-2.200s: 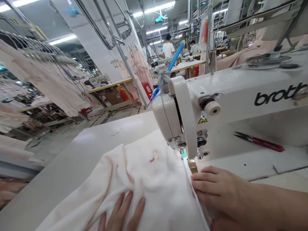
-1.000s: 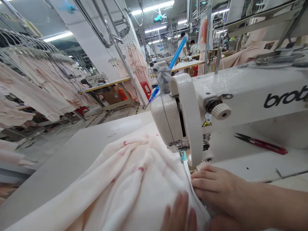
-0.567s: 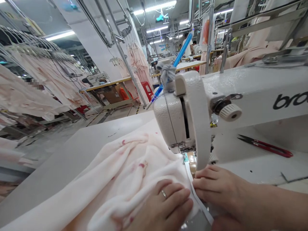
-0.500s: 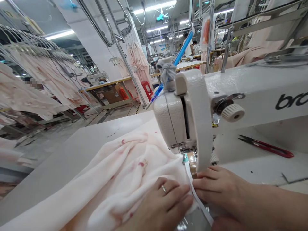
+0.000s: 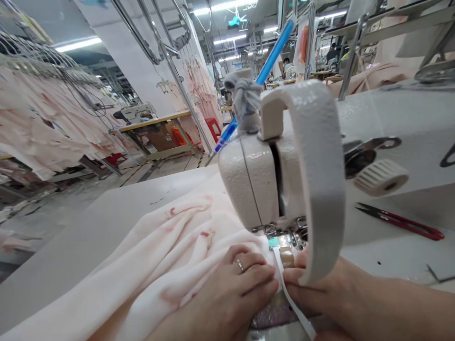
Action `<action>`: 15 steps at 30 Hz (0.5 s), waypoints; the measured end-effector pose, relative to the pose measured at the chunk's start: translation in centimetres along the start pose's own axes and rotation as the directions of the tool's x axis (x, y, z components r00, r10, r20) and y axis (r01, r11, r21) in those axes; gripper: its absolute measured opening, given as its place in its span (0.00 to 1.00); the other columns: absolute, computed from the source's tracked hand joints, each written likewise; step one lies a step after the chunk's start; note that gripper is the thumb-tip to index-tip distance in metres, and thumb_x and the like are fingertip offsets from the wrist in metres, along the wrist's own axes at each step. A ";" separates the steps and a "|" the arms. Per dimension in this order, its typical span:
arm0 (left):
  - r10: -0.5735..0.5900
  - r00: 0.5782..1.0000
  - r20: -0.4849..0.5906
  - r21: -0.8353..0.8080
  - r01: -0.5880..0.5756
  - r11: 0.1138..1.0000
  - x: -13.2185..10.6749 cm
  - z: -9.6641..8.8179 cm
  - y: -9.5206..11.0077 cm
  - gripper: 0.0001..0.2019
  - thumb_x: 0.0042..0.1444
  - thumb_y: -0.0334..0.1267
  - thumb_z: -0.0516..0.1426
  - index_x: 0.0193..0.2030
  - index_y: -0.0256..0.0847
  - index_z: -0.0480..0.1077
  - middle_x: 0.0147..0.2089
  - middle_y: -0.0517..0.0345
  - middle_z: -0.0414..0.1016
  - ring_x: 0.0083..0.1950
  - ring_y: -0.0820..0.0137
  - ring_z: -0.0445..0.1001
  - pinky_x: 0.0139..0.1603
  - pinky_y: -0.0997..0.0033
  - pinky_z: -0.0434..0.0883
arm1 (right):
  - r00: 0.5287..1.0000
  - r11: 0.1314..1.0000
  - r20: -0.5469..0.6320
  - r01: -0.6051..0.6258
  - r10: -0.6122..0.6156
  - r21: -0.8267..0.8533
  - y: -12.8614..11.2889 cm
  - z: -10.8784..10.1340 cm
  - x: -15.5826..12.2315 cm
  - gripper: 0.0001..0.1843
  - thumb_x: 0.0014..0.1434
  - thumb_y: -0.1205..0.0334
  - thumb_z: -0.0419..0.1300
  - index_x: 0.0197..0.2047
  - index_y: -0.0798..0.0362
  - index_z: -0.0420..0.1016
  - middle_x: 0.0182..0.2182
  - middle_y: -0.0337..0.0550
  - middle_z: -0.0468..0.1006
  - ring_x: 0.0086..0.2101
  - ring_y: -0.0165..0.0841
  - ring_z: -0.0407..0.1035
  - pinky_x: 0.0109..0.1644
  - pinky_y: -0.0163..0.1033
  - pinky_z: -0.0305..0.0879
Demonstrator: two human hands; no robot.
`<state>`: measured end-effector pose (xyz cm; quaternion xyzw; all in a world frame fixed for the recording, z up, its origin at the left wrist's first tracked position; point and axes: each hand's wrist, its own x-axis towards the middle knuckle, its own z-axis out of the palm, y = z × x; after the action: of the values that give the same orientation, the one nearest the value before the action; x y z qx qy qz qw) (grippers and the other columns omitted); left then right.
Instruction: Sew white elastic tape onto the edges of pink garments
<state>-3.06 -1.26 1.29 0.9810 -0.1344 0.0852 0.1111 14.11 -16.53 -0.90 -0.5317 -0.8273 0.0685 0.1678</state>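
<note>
Pale pink fabric with small red marks (image 5: 142, 265) lies in folds to the left and runs up to the presser foot (image 5: 273, 242) of a white sewing machine (image 5: 256, 189). My left hand (image 5: 231, 289), with a ring on one finger, presses on the fabric's near edge, fingers together and thumb hidden. A narrow white strip (image 5: 289, 293) comes from the foot down toward me, between my two hands. My right hand (image 5: 330, 289) is closed at the strip, its fingertips against it just below the foot. The machine's white curved guard (image 5: 325, 189) covers part of that hand.
Red-handled thread snips (image 5: 401, 221) lie on the table right of the needle. A blue pen (image 5: 275, 52) is tied to the machine head with grey cloth (image 5: 243, 97). Pale garments hang on racks (image 5: 42, 113) at left. A far table (image 5: 152, 122) carries another machine.
The view has shifted closer to the machine. My left hand has moved slightly up toward the presser foot, and the fabric's near edge has drawn forward, baring a purplish surface below.
</note>
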 end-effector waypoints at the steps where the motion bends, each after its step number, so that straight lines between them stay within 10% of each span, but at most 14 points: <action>1: -0.007 1.000 0.007 0.007 0.007 1.000 0.1 0.0 -0.2 0.17 0.54 0.27 0.48 0.50 0.38 0.63 0.48 0.57 0.71 0.47 0.66 0.64 0.55 0.61 0.56 | 0.999 1.000 -0.032 0.001 -0.001 -0.018 0.0 0.1 0.0 0.15 0.57 0.54 0.58 0.42 0.57 0.71 0.39 0.46 0.71 0.39 0.36 0.63 0.50 0.41 0.57; 7: 0.055 0.994 -0.097 0.024 -0.053 0.998 0.4 0.8 -2.2 0.15 0.58 0.30 0.47 0.51 0.38 0.63 0.48 0.55 0.71 0.48 0.65 0.65 0.51 0.62 0.58 | 0.977 0.994 -0.211 -0.012 -0.010 -0.106 -0.6 -0.6 0.2 0.27 0.67 0.55 0.35 0.41 0.59 0.71 0.39 0.46 0.72 0.41 0.36 0.64 0.51 0.40 0.58; 11: 0.025 0.999 -0.048 0.044 -0.023 0.999 0.5 0.8 -3.1 0.14 0.58 0.30 0.47 0.50 0.39 0.63 0.47 0.54 0.71 0.44 0.66 0.67 0.47 0.64 0.61 | 0.971 0.988 -0.238 -0.026 -0.012 -0.153 -0.2 0.2 0.6 0.22 0.66 0.64 0.37 0.36 0.55 0.72 0.33 0.42 0.74 0.37 0.33 0.66 0.46 0.37 0.61; 15: 0.009 0.995 -0.099 0.085 -0.001 0.996 0.8 0.4 -3.7 0.13 0.57 0.28 0.46 0.45 0.40 0.66 0.41 0.55 0.73 0.39 0.67 0.68 0.46 0.63 0.61 | 0.836 0.965 -0.518 0.053 -0.184 -0.258 0.6 1.5 1.3 0.19 0.63 0.69 0.41 0.26 0.53 0.69 0.26 0.37 0.73 0.32 0.30 0.67 0.36 0.35 0.61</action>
<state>-1.17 1.91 0.37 0.9790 -0.1273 0.1399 0.0760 13.60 -15.03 -2.21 -0.4929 -0.7808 -0.1911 0.3331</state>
